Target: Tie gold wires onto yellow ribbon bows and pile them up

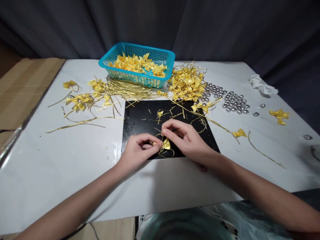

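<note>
Over the black mat (140, 116), my left hand (141, 148) pinches a small yellow ribbon bow (166, 144) between thumb and finger. Thin gold cord loops out below the bow. My right hand (183, 135) is closed in a pinch just above and to the right of it; a strand of gold cord (158, 135) appears to run to its fingertips. Whatever else lies between the fingers is hidden. Another small yellow ribbon piece (160, 114) and cord scraps lie farther up the mat.
A blue basket (140, 79) of yellow ribbon pieces stands at the back. Before it lie gold cords (130, 90); beside it, a heap of yellow bows (187, 81). Silver beads (235, 102) are scattered to the right, with white crumpled material (262, 86) beyond. More bows (80, 101) lie left.
</note>
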The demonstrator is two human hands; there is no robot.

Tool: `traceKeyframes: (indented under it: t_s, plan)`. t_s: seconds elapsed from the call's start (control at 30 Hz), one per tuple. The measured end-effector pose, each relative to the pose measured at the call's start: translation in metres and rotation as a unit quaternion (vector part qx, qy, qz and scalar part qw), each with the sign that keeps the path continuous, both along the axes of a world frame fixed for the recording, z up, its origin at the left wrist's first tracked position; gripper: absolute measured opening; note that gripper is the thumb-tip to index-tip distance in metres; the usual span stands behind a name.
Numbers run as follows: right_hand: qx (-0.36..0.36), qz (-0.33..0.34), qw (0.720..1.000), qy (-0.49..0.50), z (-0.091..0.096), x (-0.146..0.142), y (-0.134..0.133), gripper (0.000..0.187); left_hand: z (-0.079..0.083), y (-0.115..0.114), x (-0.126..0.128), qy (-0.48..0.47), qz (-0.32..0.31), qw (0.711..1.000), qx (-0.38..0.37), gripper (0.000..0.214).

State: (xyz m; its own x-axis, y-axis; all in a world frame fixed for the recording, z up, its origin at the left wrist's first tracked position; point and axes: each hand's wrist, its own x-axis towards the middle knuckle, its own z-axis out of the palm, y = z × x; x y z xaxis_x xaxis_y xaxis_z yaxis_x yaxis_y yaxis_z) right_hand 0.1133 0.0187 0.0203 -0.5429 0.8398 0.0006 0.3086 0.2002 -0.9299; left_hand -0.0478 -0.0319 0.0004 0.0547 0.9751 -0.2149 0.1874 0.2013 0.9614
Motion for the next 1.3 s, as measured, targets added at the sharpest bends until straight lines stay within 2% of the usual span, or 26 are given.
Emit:
traceKeyframes:
  t_s: [0.13, 0.33, 0.53, 0.77, 0.97, 1.2, 1.3]
  plan:
    - [-0.024, 0.010, 0.999, 0.027, 0.002, -0.003, 0.002, 0.014, 0.000, 0.000, 0.000, 0.002, 0.008, 1.000, 0.003, 0.013]
    - [-0.023, 0.001, 0.998, 0.056, 0.013, -0.007, 0.009, 0.014, -0.003, 0.001, -0.001, 0.015, 0.003, 1.000, -0.002, 0.016]
    - [-0.098, -0.015, 0.991, 0.090, 0.034, -0.011, 0.020, 0.011, -0.004, 0.001, -0.002, 0.008, -0.003, 1.000, -0.002, 0.016]
    - [-0.178, -0.061, 0.975, 0.117, 0.055, -0.019, 0.031, 0.019, -0.005, 0.002, -0.002, -0.002, -0.003, 1.000, -0.009, 0.015]
    - [-0.192, -0.082, 0.969, 0.134, 0.065, -0.022, 0.035, 0.018, -0.005, 0.002, -0.003, 0.005, -0.007, 1.000, -0.002, 0.014]
    - [-0.250, -0.075, 0.951, 0.165, 0.075, -0.022, 0.043, 0.022, -0.005, 0.002, -0.003, 0.009, -0.015, 1.000, 0.004, 0.014]
    - [-0.251, -0.102, 0.947, 0.171, 0.084, -0.022, 0.046, 0.022, -0.005, 0.002, -0.002, 0.011, -0.019, 1.000, 0.005, 0.013]
